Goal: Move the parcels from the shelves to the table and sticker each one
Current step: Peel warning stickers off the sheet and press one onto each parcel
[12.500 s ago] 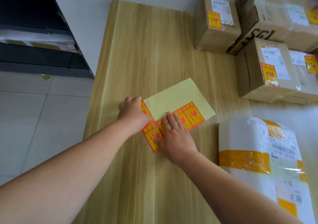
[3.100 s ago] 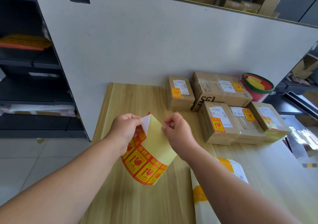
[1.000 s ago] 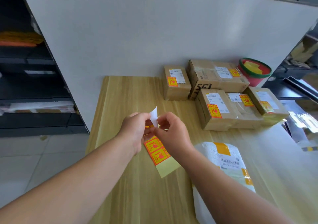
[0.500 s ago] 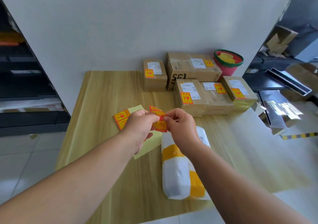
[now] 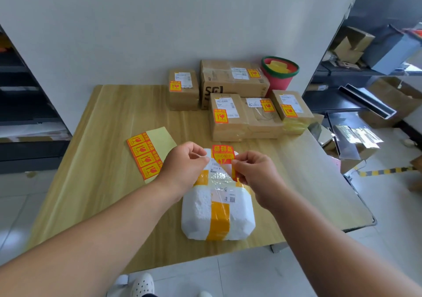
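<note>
A white foam parcel point(image 5: 218, 210) banded with yellow tape lies on the wooden table point(image 5: 109, 123), near its front edge. Just above the parcel's far end I hold a red-and-yellow fragile sticker point(image 5: 222, 154). My right hand point(image 5: 255, 173) pinches the sticker's lower right edge. My left hand point(image 5: 185, 166) pinches at its left side, fingers curled. The sticker sheet point(image 5: 148, 153) with several stickers lies flat on the table to the left of my left hand.
Several brown cardboard parcels point(image 5: 228, 116) with fragile stickers stand at the table's back right, against a white partition point(image 5: 159, 27). A red bucket point(image 5: 279, 75) sits behind them. Dark shelves point(image 5: 22, 105) are at left; boxes and metal profiles clutter the floor at right.
Both hands have carried the peeled sticker to the right, from beside the sheet to above the foam parcel's far end. The sheet now lies alone on the table.
</note>
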{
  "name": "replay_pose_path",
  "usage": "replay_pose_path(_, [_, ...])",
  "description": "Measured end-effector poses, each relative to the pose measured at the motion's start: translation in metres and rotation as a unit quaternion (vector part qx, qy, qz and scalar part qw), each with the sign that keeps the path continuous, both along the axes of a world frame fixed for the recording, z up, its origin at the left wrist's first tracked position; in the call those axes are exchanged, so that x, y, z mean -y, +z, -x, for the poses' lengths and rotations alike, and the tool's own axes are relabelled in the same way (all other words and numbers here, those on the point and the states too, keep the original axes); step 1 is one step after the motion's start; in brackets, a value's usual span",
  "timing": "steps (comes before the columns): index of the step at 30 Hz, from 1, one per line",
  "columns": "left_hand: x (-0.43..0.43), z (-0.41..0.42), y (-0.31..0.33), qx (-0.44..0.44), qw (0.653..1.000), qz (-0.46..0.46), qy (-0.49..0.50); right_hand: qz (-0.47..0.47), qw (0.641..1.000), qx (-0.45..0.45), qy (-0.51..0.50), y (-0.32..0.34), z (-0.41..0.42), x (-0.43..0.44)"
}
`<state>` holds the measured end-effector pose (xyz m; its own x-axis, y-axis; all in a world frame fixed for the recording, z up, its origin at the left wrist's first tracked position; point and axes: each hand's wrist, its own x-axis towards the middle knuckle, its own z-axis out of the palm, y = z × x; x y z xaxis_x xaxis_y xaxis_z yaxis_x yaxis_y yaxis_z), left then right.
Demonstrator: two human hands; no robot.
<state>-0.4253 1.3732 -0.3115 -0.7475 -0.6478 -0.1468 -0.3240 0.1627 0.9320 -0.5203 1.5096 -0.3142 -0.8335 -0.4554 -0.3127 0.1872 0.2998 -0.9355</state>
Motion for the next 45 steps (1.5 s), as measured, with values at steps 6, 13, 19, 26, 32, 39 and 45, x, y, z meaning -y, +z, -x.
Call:
replay_pose_path(6, [-0.020,-0.006,-0.032,0.047,0.996,0.066,-0.046,-0.067,0.997,0.030,0.023,-0.026,-0.004,-0.031])
replay_pose_path(13, [-0.021,-0.017,-0.060,0.093,0.990,0.093,-0.052,-0.137,0.989,0.019,0.060,-0.052,-0.015,-0.028])
replay_pose_path(19, [-0.015,-0.022,-0.068,0.091,0.988,0.117,-0.046,-0.180,0.980,-0.023,0.081,-0.063,-0.018,-0.011])
replay_pose_path(26, [-0.010,-0.023,-0.079,0.102,0.986,0.124,-0.056,-0.206,0.973,-0.047,0.095,-0.064,-0.015,-0.008])
replay_pose_path(32, [-0.011,-0.017,-0.082,0.092,0.986,0.119,-0.071,-0.217,0.970,-0.050,0.099,-0.066,-0.014,-0.009])
replay_pose_path(39, [-0.016,-0.011,-0.083,0.101,0.984,0.119,-0.091,-0.242,0.964,-0.059,0.095,-0.073,-0.013,-0.012])
replay_pose_path(45, [-0.019,-0.008,-0.081,0.118,0.977,0.138,-0.109,-0.274,0.953,-0.077,0.105,-0.075,-0.014,-0.011])
